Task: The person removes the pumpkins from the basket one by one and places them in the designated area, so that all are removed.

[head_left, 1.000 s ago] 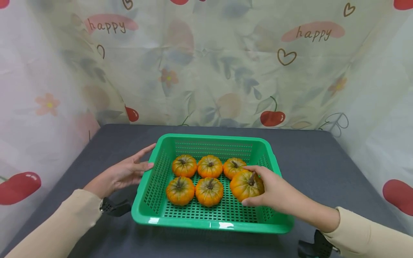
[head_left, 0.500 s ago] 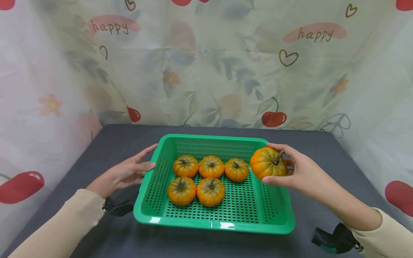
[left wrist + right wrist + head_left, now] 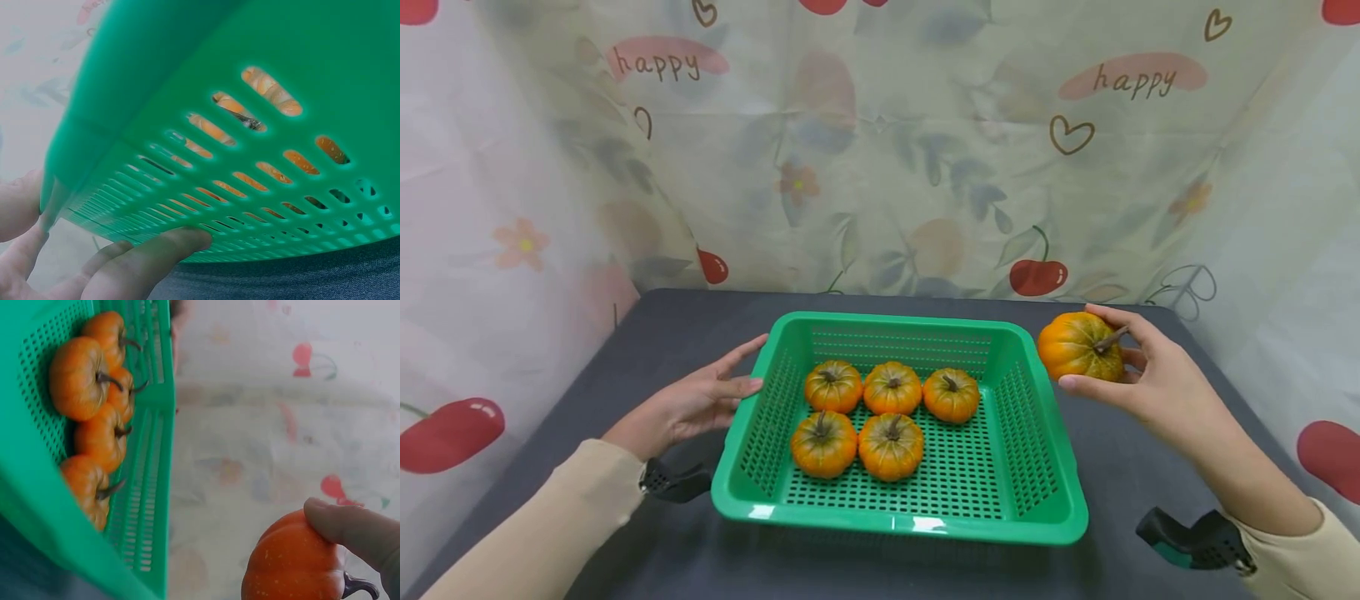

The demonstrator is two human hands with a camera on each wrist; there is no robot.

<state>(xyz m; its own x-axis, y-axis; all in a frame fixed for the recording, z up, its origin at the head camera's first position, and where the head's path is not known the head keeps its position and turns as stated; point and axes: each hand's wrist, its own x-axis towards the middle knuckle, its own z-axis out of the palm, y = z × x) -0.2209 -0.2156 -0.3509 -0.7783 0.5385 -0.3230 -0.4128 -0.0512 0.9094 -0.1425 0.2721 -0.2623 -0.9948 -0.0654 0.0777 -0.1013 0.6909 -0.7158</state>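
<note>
A small orange pumpkin (image 3: 1078,346) with a brown stem is held in my right hand (image 3: 1157,383), raised beyond the basket's right rim. In the right wrist view the thumb (image 3: 350,531) presses on this pumpkin (image 3: 294,562); the other fingers are hidden there. My left hand (image 3: 688,400) holds the left side of the green plastic basket (image 3: 895,525). In the left wrist view, fingers (image 3: 150,262) lie against its slotted outer wall (image 3: 181,69), below the rim. Several similar pumpkins (image 3: 891,447) sit inside the basket in two rows, toward the left and middle.
The basket stands on a dark grey tabletop (image 3: 1120,467). Behind and at both sides hangs a pale patterned curtain (image 3: 880,167). Inside the basket, bare slotted floor (image 3: 958,475) shows at the front right. A black wrist device (image 3: 1195,537) sits at the right sleeve.
My right hand has lifted the pumpkin from the front right of the basket and carried it up and right, past the rim. The left hand stays at the basket's left side.
</note>
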